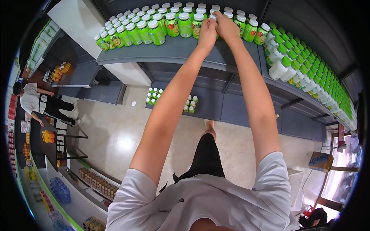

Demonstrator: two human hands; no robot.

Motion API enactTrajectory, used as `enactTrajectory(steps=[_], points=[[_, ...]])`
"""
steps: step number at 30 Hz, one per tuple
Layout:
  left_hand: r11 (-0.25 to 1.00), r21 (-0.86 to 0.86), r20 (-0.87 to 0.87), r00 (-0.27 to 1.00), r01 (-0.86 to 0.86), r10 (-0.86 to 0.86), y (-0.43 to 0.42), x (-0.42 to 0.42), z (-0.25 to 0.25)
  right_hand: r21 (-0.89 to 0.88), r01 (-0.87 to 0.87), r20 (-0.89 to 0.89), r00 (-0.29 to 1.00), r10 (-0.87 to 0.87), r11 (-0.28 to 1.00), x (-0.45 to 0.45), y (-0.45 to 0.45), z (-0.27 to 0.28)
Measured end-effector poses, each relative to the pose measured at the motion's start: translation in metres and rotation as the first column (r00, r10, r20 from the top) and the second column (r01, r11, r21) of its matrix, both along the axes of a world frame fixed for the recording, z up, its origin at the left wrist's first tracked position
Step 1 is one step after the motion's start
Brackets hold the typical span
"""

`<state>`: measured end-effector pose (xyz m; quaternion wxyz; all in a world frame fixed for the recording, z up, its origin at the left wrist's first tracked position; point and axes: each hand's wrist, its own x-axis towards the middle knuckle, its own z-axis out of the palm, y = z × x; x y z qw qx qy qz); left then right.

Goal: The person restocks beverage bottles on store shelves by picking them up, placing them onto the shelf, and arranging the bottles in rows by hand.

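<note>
Rows of green bottles with white caps (157,32) stand upright on the upper grey shelf (162,52). My left hand (207,34) is at the front row, its fingers closed at a bottle near the right part of the group. Close against it, my right hand (226,27) reaches over the same spot, fingers curled around a white cap. The bottle between the hands is mostly hidden by them. Just right of my hands stand more green bottles (250,30), with fruit pictures on some labels.
White bottles with green caps (280,67) fill the shelf at right. Small groups of bottles (154,95) sit on the lower shelf (208,102). Another person (32,98) stands at far left by a table (50,148). A cardboard box (320,161) is at right.
</note>
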<state>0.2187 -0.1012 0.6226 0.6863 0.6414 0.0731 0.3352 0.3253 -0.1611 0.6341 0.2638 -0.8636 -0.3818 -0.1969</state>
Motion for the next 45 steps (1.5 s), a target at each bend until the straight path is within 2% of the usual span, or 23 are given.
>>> enactTrajectory(steps=[2, 3, 5, 8, 9, 11, 12, 13, 15, 18, 19, 21, 24, 25, 27, 28, 30, 33, 36, 40, 43, 45], points=[[0.999, 0.027, -0.027, 0.999, 0.038, -0.038, 0.007, -0.001, -0.005, -0.026, -0.016, -0.036, 0.999, 0.015, 1.0, 0.012, 0.003, -0.001], [0.999, 0.045, -0.042, 0.999, -0.002, 0.004, 0.012, 0.005, -0.014, -0.036, -0.025, -0.049, 0.999, 0.023, 0.999, 0.01, 0.005, 0.005], [0.998, 0.062, -0.041, 0.999, -0.026, 0.029, 0.018, 0.007, -0.024, -0.18, 0.032, -0.049, 0.998, -0.041, 0.983, 0.015, 0.009, 0.011], [0.998, 0.057, 0.008, 1.0, 0.019, -0.019, 0.028, -0.008, -0.035, -0.178, 0.028, -0.056, 0.998, -0.038, 0.984, 0.015, 0.006, 0.009], [0.998, 0.057, 0.037, 0.999, 0.031, -0.033, 0.03, -0.014, -0.039, -0.114, 0.021, -0.06, 0.998, -0.028, 0.993, 0.002, 0.0, 0.009], [0.953, 0.287, 0.091, 0.993, -0.097, 0.074, 0.028, -0.04, -0.049, 0.019, 0.009, -0.064, 0.998, -0.007, 1.0, -0.033, -0.017, 0.009], [0.905, 0.393, 0.122, 0.985, -0.163, 0.125, 0.024, -0.061, -0.05, 0.14, -0.027, -0.052, 0.998, 0.034, 0.99, -0.054, -0.026, 0.008], [0.902, 0.398, 0.12, 0.984, -0.167, 0.129, 0.022, -0.08, -0.05, 0.198, -0.169, -0.11, 0.975, 0.194, 0.965, -0.065, -0.032, 0.011], [0.892, 0.43, 0.092, 0.989, -0.143, 0.114, 0.008, -0.135, -0.026, 0.359, -0.388, -0.215, 0.851, 0.48, 0.849, -0.093, -0.051, 0.019], [0.971, 0.22, 0.122, 0.985, 0.096, -0.125, -0.017, -0.223, 0.004, 0.542, -0.465, -0.404, 0.586, 0.702, 0.7, -0.17, -0.071, 0.047], [0.983, 0.151, 0.105, 0.987, 0.107, -0.124, -0.03, -0.251, 0.009, 0.609, -0.468, -0.442, 0.471, 0.764, 0.641, -0.197, -0.08, 0.055], [0.993, 0.025, 0.086, 0.989, 0.115, -0.117, -0.046, -0.3, 0.018, 0.604, -0.47, -0.525, 0.373, 0.765, 0.644, -0.242, -0.093, 0.07], [0.899, -0.224, 0.232, 0.917, 0.376, -0.325, -0.059, -0.351, 0.025, 0.699, -0.528, -0.438, 0.218, 0.872, 0.483, -0.277, -0.087, 0.069], [0.907, -0.242, 0.224, 0.929, 0.344, -0.293, -0.062, -0.362, 0.032, 0.722, -0.55, -0.395, 0.171, 0.903, 0.42, -0.292, -0.086, 0.075], [0.914, -0.299, 0.201, 0.954, 0.274, -0.22, -0.075, -0.385, 0.047, 0.67, -0.63, -0.411, 0.125, 0.903, 0.393, -0.306, -0.081, 0.083], [0.963, -0.212, 0.14, 0.981, 0.165, -0.137, -0.079, -0.39, 0.049, 0.656, -0.645, -0.424, 0.113, 0.899, 0.391, -0.311, -0.078, 0.086], [0.985, -0.165, 0.128, 0.991, 0.052, -0.031, -0.08, -0.397, 0.042, 0.63, -0.676, -0.445, 0.088, 0.891, 0.382, -0.318, -0.071, 0.087], [0.993, -0.101, 0.098, 0.993, -0.056, 0.066, -0.07, -0.403, 0.031, 0.543, -0.739, -0.481, 0.116, 0.869, 0.399, -0.32, -0.061, 0.079], [0.985, -0.071, -0.012, 0.988, -0.155, 0.154, -0.054, -0.395, -0.006, 0.396, -0.726, -0.601, 0.258, 0.756, 0.562, -0.318, -0.046, 0.049], [0.973, 0.005, -0.118, 0.966, -0.232, 0.231, -0.037, -0.368, -0.09, 0.242, -0.617, -0.652, 0.468, 0.597, 0.749, -0.302, -0.026, -0.04], [0.969, -0.192, -0.207, 0.972, -0.153, 0.113, -0.035, -0.35, -0.175, 0.19, -0.498, -0.705, 0.53, 0.47, 0.846, -0.293, -0.026, -0.134], [0.972, -0.042, -0.374, 0.906, -0.231, 0.199, -0.053, -0.345, -0.243, 0.034, -0.382, -0.74, 0.612, 0.28, 0.924, -0.291, -0.039, -0.199]])
